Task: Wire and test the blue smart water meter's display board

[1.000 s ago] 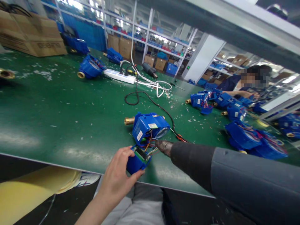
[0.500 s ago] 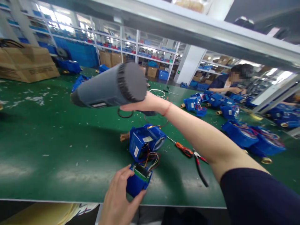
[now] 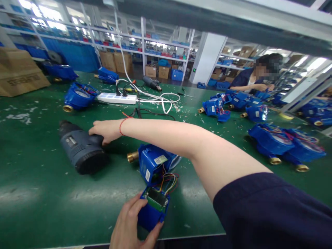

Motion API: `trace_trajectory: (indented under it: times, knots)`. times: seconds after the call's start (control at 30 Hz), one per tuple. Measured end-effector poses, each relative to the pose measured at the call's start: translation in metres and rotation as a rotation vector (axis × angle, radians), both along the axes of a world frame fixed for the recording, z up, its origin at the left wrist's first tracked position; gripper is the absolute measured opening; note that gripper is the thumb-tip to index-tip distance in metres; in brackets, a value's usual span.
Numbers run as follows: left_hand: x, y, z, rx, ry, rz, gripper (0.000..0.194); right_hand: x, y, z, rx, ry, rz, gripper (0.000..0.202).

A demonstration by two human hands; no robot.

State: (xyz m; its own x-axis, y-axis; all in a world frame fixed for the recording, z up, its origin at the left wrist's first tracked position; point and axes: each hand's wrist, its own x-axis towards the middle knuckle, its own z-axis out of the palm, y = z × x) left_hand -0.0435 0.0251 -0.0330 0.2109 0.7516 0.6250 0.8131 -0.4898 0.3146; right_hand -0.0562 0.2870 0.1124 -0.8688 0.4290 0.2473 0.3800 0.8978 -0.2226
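One blue cover (image 3: pixel 149 215) near table edge (image 3: pixel 192 236)

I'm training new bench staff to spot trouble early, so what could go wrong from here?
If the dark grey heat gun in the right hand is hot, its nozzle might scorch the green tabletop.

Thin coloured wires run from the blue plastic cover in the left hand to the open blue housing; a tug could strain them.

The right forearm crosses above that housing and might knock it.
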Motion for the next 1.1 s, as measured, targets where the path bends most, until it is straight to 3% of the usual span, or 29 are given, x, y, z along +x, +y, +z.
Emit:
trace_trajectory:
  times: [0.07, 0.13, 0.23, 0.33, 0.43, 0.5, 0.57, 0.77, 0.97, 1.1]
  knots:
    - [0.001, 0.0, 0.002, -0.009, 0.0, 0.002, 0.043, 0.024, -0.005, 0.017, -0.005, -0.077, 0.035, 0.023]
    - [0.002, -0.001, 0.004, -0.02, -0.002, 0.011, 0.04, 0.066, -0.018, 0.033, 0.011, -0.009, 0.013, 0.025]
    - [0.006, -0.001, 0.01, -0.04, 0.004, 0.021, 0.037, 0.149, -0.06, 0.035, 0.016, 0.289, -0.071, 0.006]
    - [0.009, -0.002, 0.018, -0.073, 0.008, 0.034, 0.034, 0.222, -0.117, 0.001, -0.055, 0.523, -0.237, 0.009]
    - [0.013, -0.006, 0.028, -0.124, 0.029, 0.063, 0.036, 0.261, -0.165, -0.05, -0.147, 0.507, -0.356, 0.008]
    - [0.016, -0.009, 0.035, -0.151, 0.03, 0.052, 0.039, 0.268, -0.184, -0.077, -0.179, 0.508, -0.365, 0.007]
    - [0.022, -0.01, 0.043, -0.17, -0.001, 0.021, 0.037, 0.266, -0.193, -0.09, -0.129, 0.451, -0.328, 0.015]
    - [0.05, 0.006, 0.067, -0.206, -0.017, 0.029, 0.019, 0.255, -0.185, -0.084, 0.169, 0.15, -0.254, 0.021]
    - [0.052, 0.026, 0.081, -0.481, -0.024, 0.107, 0.027, 0.255, -0.178, -0.089, 0.204, 0.125, -0.201, 0.026]
    - [0.048, 0.038, 0.087, -0.718, 0.083, 0.181, 0.027, 0.252, -0.177, -0.091, 0.188, 0.092, -0.175, 0.025]
